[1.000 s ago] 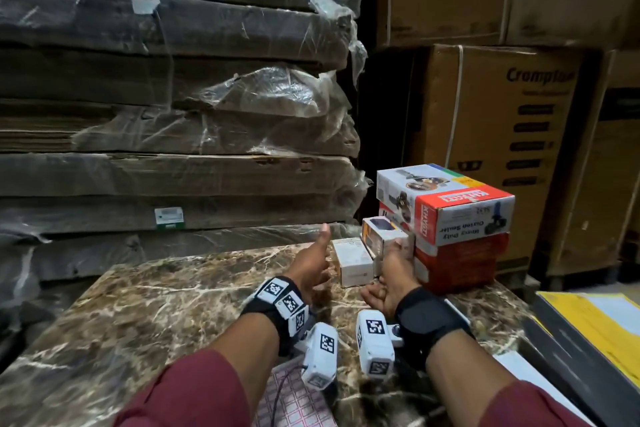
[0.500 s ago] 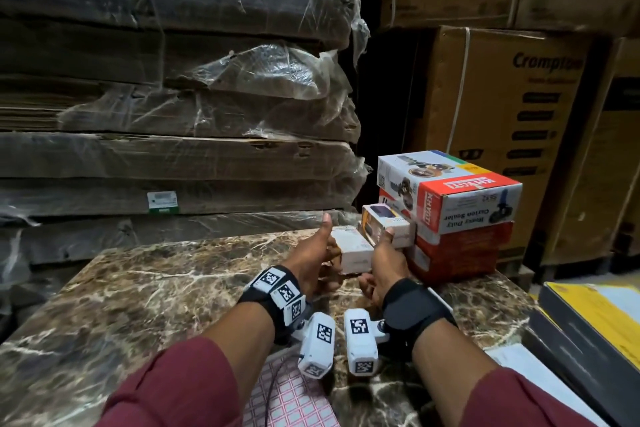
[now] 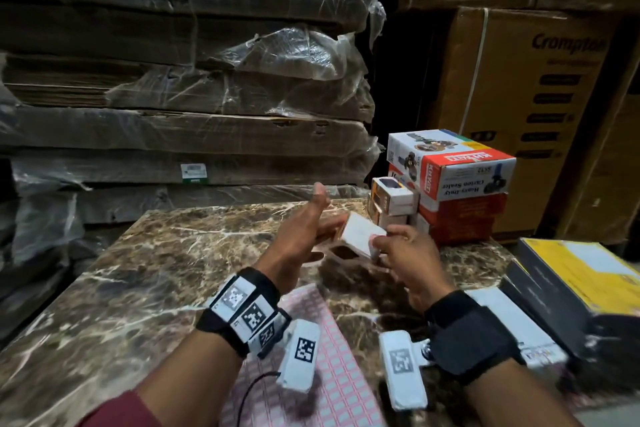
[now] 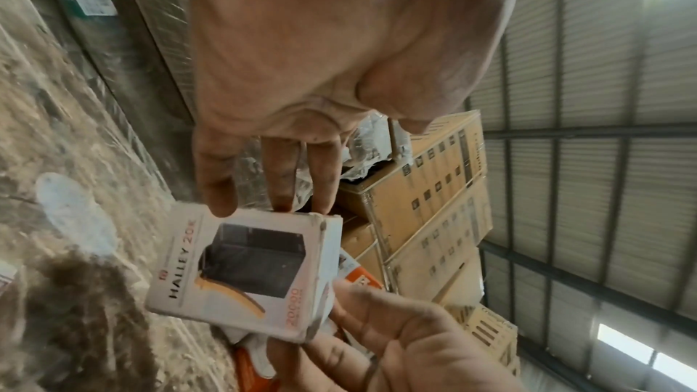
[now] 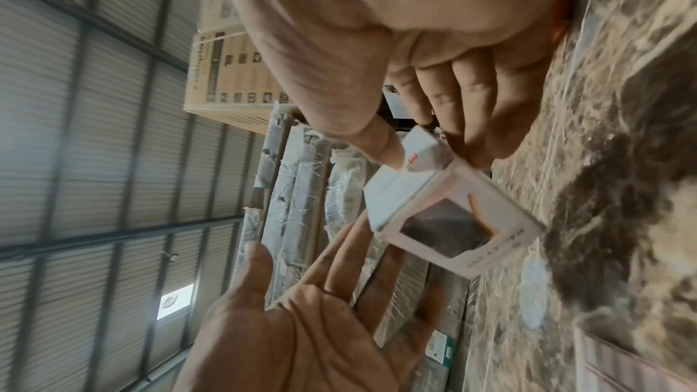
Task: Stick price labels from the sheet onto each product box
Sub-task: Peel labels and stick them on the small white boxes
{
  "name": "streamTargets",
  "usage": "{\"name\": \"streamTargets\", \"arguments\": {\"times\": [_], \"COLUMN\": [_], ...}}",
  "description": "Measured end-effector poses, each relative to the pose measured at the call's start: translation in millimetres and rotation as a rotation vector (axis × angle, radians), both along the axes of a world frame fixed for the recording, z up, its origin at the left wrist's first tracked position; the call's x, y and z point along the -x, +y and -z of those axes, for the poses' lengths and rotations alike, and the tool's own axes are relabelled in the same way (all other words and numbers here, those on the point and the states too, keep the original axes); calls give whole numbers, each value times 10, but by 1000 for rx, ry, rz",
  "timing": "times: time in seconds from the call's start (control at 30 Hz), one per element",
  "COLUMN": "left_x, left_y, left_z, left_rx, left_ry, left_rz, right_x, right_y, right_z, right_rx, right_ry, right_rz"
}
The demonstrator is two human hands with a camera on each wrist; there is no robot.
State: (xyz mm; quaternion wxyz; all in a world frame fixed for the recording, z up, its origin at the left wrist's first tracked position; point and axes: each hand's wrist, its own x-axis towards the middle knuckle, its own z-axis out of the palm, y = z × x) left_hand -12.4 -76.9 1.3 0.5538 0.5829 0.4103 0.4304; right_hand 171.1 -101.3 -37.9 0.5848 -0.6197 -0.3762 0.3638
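Observation:
A small white product box point(image 3: 360, 234) with a dark power-bank picture point(image 4: 241, 276) hangs tilted above the marble table point(image 3: 138, 270). My right hand point(image 3: 384, 239) pinches its near end between thumb and fingers point(image 5: 433, 157). My left hand point(image 3: 327, 215) is spread, thumb up, and its straight fingertips point(image 4: 283, 201) touch the box's far edge. The pink label sheet point(image 3: 332, 357) lies flat under my wrists. Two more small boxes point(image 3: 391, 198) sit stacked against the red-and-white carton-sealer boxes point(image 3: 457, 180).
A flat yellow-and-black box point(image 3: 571, 274) and a flat white box point(image 3: 512, 322) lie at the right edge. Brown Crompton cartons point(image 3: 536, 97) rise behind the stack. Plastic-wrapped flattened cardboard point(image 3: 173, 114) is piled behind the table.
The white box has left the table beside the stack and come nearer, tilted. My right hand moved from the neighbouring small box to grip it. My left hand opened beside it.

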Motion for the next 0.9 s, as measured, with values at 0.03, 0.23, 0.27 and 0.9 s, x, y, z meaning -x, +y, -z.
{"name": "streamTargets", "arguments": {"times": [0.03,0.23,0.27,0.9], "left_x": [18,2,-6,-278], "left_y": [-135,-656,-686,-829], "left_z": [-26,0,34,635], "left_rx": [-31,-180,-188,-143], "left_ry": [-6,-56,-73,-72], "left_rz": [6,50,65,335], "right_x": [4,19,13,-38], "right_y": [-121,-784,-872,-1777], "right_z": [-5,57,86,634], "right_rx": [6,24,21,267], "right_ry": [-22,106,149,25], "right_rz": [-9,-118,-126,-192]}}
